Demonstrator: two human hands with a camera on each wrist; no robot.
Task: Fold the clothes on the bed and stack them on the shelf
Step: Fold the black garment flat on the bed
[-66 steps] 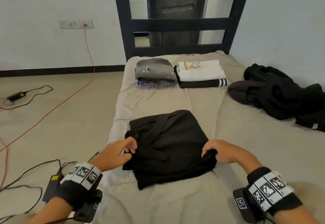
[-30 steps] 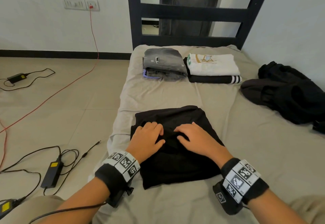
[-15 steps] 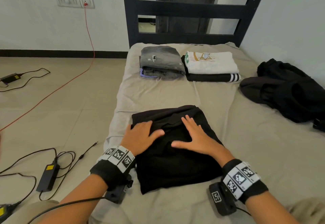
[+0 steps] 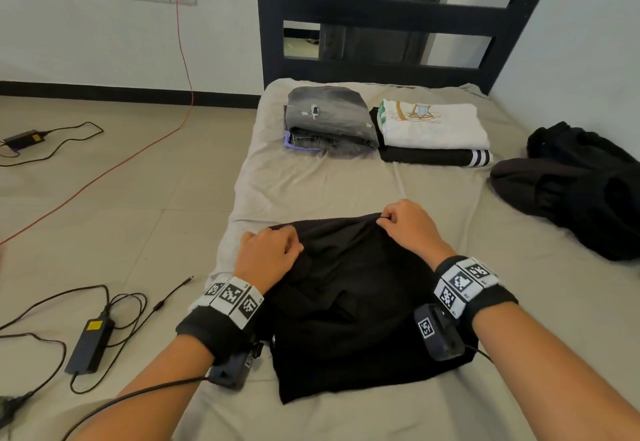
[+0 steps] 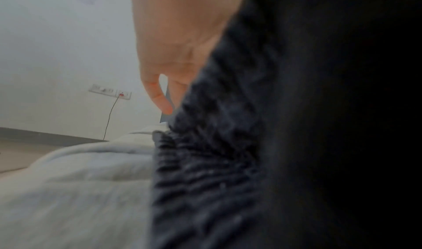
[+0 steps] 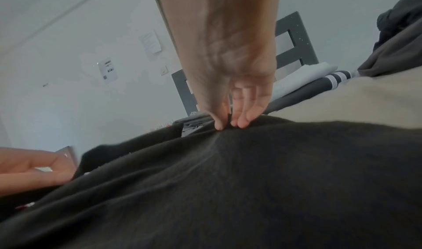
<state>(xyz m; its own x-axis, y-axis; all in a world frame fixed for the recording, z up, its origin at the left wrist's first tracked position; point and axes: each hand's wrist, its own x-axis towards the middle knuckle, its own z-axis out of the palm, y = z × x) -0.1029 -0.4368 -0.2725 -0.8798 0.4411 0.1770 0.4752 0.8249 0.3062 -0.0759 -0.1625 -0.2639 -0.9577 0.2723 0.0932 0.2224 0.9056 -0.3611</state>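
- 2 hands on 1 black garment [image 4: 360, 305], lying partly folded at the near end of the bed [image 4: 519, 336], roughly square, dark and matte, with soft creases across the top layer.
- Left hand [image 4: 268, 257] at the far left corner of the garment, fingers curled, gripping a bunched fold of the cloth.
- Right hand [image 4: 410, 229] at the far edge, thumb and fingertips [image 6: 242, 122] pinching the hem, cloth pulled into a small ridge under the pinch.
- Near edge of the garment uneven, 1 corner pointing toward the camera.
- 2 folded stacks at the head of the bed, side by side: grey stack [image 4: 329, 122] on the left, white printed top [image 4: 433, 125] over a black piece with white stripes on the right.
- Loose pile of dark clothes [image 4: 581, 188] at the right side of the bed, well apart from the hands.
- Black slatted headboard [image 4: 391, 11] behind the stacks; cables and power bricks [image 4: 88, 343] on the floor to the left.
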